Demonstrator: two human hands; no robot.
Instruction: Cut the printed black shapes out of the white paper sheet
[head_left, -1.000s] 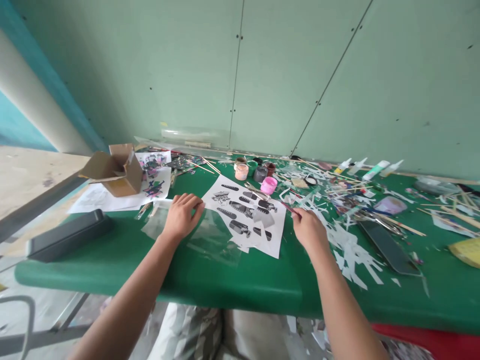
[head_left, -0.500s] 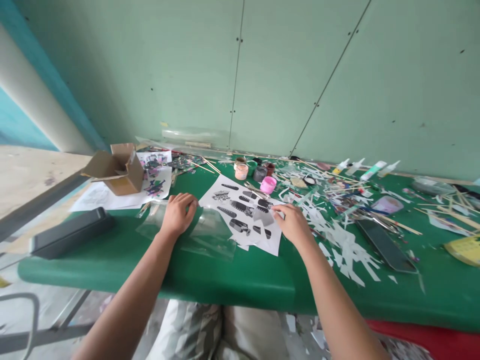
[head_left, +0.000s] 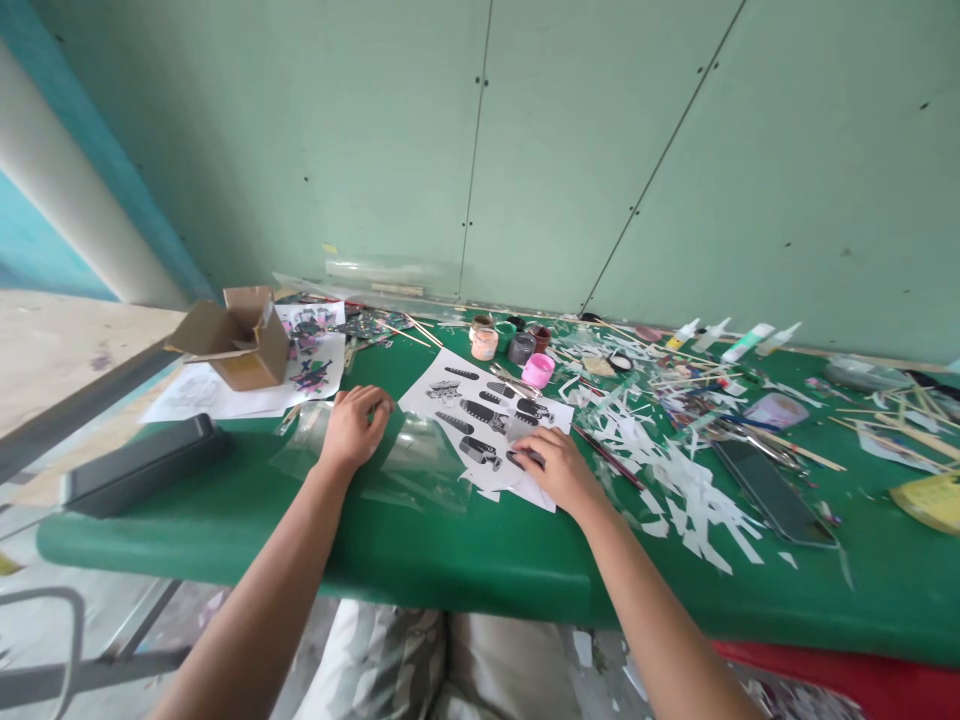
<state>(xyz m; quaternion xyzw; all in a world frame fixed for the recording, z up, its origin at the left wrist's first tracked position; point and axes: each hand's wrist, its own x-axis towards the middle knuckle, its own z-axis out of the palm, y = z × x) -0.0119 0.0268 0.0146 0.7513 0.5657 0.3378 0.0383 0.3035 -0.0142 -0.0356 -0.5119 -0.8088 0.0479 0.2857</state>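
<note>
A white sheet printed with black and grey shapes (head_left: 480,410) lies on the green table (head_left: 480,560). My right hand (head_left: 556,468) rests on the sheet's near right corner, fingers curled down onto the paper. My left hand (head_left: 352,428) presses on a clear plastic film (head_left: 416,465) that lies left of the sheet, fingers bent over its edge. A thin brush (head_left: 607,456) lies on the table just right of my right hand.
Small paint pots (head_left: 517,345) stand behind the sheet. An open cardboard box (head_left: 236,335) sits on printed papers (head_left: 300,365) at the left, and a dark tray (head_left: 142,462) at the near left. White paper scraps (head_left: 682,480), sticks, glue bottles (head_left: 742,340) and a dark phone (head_left: 772,490) cover the right side.
My right hand has let go of the thin brush, which now lies on the table, and moved left and nearer onto the printed sheet. My left hand stayed on the plastic film.
</note>
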